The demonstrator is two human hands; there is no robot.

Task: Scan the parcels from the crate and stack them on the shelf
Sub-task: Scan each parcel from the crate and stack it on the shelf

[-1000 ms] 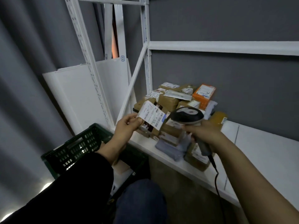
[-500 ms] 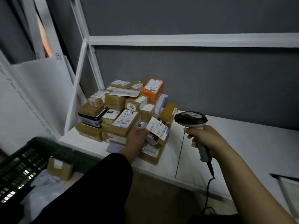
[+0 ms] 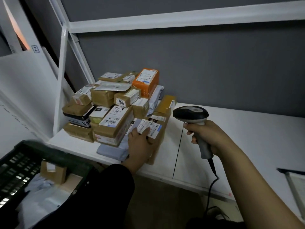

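Observation:
My left hand (image 3: pixel 140 142) holds a small brown parcel (image 3: pixel 154 129) with a white label by its lower edge. The parcel sits against the right side of the pile of parcels (image 3: pixel 112 111) on the white shelf (image 3: pixel 239 133). To the right, my right hand (image 3: pixel 209 134) grips the handle of a black and grey barcode scanner (image 3: pixel 190 114), whose head is upright over the shelf and apart from the parcel. The dark green crate (image 3: pixel 14 162) is at the lower left, with a cardboard box (image 3: pixel 52 172) and pale poly bags inside.
An orange box (image 3: pixel 146 81) tops the back of the pile. The shelf's white upright (image 3: pixel 61 76) stands left of the pile, and a crossbeam (image 3: pixel 181 19) runs above. The scanner cable (image 3: pixel 212 184) hangs below the shelf edge. A dark-edged flat thing (image 3: pixel 295 182) lies at the far right.
My left hand carried the labelled parcel from in front of the scanner down to the right side of the pile. The scanner moved right, away from it. The view swung right.

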